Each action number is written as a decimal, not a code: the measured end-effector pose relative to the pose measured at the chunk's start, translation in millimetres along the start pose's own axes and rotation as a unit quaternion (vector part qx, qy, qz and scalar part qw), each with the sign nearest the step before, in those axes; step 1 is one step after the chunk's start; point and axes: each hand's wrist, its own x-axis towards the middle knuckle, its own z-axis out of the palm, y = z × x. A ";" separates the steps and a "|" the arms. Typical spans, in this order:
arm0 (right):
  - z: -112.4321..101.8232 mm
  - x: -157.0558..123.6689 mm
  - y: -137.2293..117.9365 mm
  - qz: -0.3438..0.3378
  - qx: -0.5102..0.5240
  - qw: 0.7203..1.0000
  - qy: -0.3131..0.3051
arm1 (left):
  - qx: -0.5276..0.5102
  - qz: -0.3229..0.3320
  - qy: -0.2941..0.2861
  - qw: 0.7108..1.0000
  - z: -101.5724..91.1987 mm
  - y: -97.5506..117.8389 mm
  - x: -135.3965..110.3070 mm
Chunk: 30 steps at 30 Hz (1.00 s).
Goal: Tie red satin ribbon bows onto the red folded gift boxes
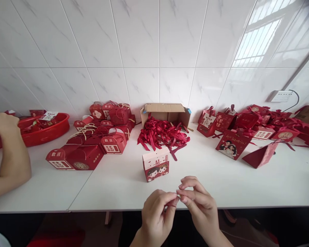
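Above the table's front edge my left hand [158, 214] and my right hand [202, 207] meet fingertip to fingertip. Both are closed in a pinch around something tiny with a hint of gold, too small to name. Just beyond them a small red and pale pink gift box [156, 166] stands upright, printed with two cartoon figures. Behind it, dark red ribbons [163, 133] spill in a heap from a cardboard box [164, 107] lying on its side.
Red gift boxes [114, 142] with cords are grouped at the left. A red basin [45, 135] stands farther left, near a co-worker's arm [14, 154]. More red boxes [231, 145] with ribbons fill the right side of the white table [113, 185]. A power strip [280, 96] is on the tiled wall.
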 end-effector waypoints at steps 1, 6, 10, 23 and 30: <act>0.6 -0.9 0.3 -0.003 -0.005 1.000 0.002 | 0.002 -0.007 -0.013 1.000 0.0 -0.9 -0.9; 0.2 -6.4 3.8 -0.019 -0.032 0.999 -0.018 | 0.000 -0.019 -0.064 0.998 -1.0 -10.5 -7.2; -5.5 -10.0 9.3 -0.040 -0.022 0.995 -0.088 | 0.016 -0.007 -0.075 0.997 -3.6 -17.1 -11.7; -5.0 -14.7 7.7 -0.042 0.062 0.988 -0.138 | 0.020 -0.040 -0.067 0.997 -16.5 -3.3 -23.7; 2.9 -28.1 11.8 0.030 0.081 0.991 -0.103 | -0.050 -0.142 -0.077 0.986 -12.7 -9.2 -33.1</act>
